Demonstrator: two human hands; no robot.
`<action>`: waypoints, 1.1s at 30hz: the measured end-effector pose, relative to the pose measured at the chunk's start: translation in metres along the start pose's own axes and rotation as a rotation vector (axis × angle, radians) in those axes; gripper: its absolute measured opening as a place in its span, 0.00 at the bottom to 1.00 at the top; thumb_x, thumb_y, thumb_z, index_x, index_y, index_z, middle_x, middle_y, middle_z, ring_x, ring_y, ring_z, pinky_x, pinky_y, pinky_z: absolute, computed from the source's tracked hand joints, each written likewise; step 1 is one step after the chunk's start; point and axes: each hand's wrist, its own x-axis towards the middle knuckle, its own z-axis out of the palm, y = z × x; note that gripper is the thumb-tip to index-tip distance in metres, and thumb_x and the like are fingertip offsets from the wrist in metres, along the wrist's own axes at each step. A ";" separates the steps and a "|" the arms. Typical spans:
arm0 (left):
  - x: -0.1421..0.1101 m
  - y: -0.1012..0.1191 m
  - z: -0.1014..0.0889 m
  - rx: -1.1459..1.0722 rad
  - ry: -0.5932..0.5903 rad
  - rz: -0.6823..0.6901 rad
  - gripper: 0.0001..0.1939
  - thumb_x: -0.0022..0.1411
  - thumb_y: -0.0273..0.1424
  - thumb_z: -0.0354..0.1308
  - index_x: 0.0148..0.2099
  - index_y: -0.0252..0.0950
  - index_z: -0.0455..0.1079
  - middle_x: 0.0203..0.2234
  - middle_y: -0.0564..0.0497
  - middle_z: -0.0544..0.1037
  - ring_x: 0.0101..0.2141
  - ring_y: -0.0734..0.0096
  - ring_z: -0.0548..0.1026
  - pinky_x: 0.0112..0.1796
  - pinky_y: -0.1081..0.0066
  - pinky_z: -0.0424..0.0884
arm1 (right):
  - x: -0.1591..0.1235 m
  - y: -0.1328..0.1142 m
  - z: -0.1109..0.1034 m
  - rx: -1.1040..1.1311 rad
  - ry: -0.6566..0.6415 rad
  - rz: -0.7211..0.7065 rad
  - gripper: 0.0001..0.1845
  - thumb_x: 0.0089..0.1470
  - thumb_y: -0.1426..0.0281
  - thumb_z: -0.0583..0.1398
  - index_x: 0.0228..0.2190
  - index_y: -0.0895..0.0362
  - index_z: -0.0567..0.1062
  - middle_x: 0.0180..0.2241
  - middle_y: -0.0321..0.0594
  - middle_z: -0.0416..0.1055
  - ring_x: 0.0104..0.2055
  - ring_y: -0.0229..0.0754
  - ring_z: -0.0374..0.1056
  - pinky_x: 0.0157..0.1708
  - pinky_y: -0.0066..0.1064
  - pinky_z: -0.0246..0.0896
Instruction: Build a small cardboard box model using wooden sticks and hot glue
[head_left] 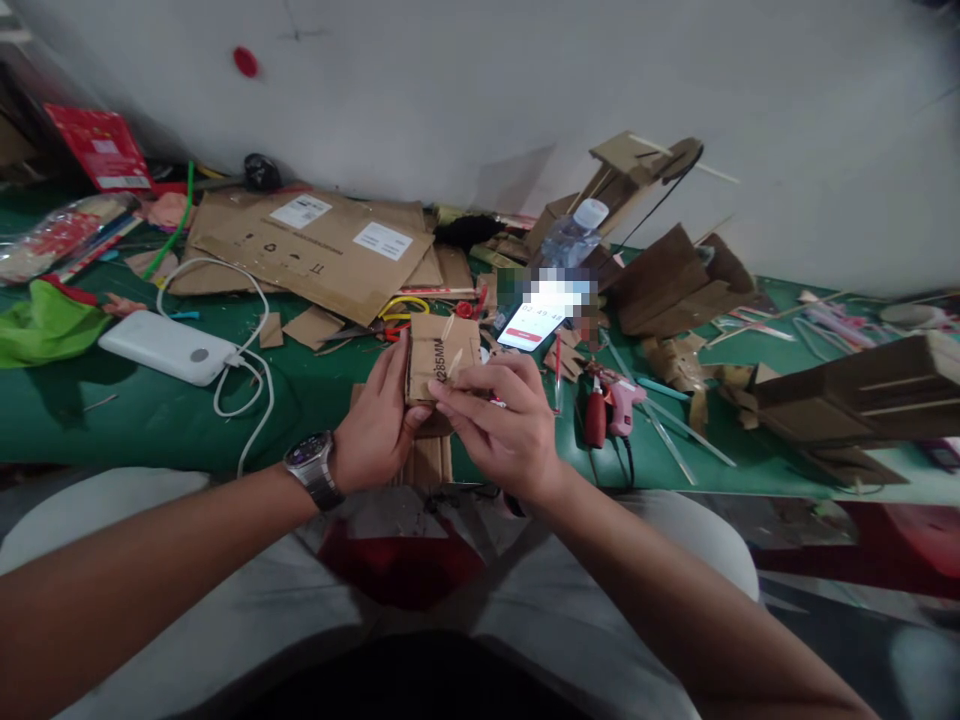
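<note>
A small brown cardboard box (431, 345) with black printing is held over the table's front edge. My left hand (379, 415) is closed around its left side, thumb along the lower edge. My right hand (506, 410) is closed at the box's lower right, its fingertips pinched close to the printed face. A thin pale stick (455, 362) pokes up from those fingertips; its other end is hidden. Another pale strip (448, 328) shows at the top of the face. Below the hands, more cardboard (427, 462) overhangs the table edge.
A phone (534, 318) with a lit timer lies behind my right hand. To the right are a pink glue gun (624, 402), clear sticks and cardboard structures (862, 390). A water bottle (574, 232) stands behind. Leftward lie a white power bank (169, 347) and flat cardboard (300, 250).
</note>
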 end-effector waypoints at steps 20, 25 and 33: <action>0.000 0.000 -0.004 0.029 -0.037 0.004 0.45 0.83 0.50 0.42 0.84 0.34 0.26 0.78 0.28 0.53 0.78 0.41 0.53 0.73 0.38 0.59 | 0.002 -0.001 -0.005 0.024 -0.046 -0.005 0.14 0.67 0.77 0.66 0.52 0.54 0.84 0.45 0.45 0.82 0.47 0.49 0.72 0.50 0.49 0.74; 0.001 0.001 -0.007 0.018 -0.066 -0.022 0.45 0.82 0.51 0.42 0.84 0.34 0.25 0.78 0.28 0.52 0.78 0.40 0.53 0.73 0.37 0.59 | 0.000 0.000 -0.004 0.026 -0.042 0.000 0.14 0.67 0.77 0.66 0.52 0.53 0.84 0.45 0.44 0.83 0.48 0.48 0.72 0.52 0.47 0.73; 0.001 0.002 -0.009 -0.025 -0.061 -0.027 0.45 0.82 0.47 0.47 0.84 0.36 0.26 0.80 0.29 0.47 0.78 0.39 0.52 0.74 0.36 0.57 | 0.000 0.000 -0.002 0.024 -0.042 0.008 0.16 0.68 0.76 0.66 0.54 0.51 0.83 0.46 0.42 0.84 0.49 0.48 0.74 0.52 0.48 0.73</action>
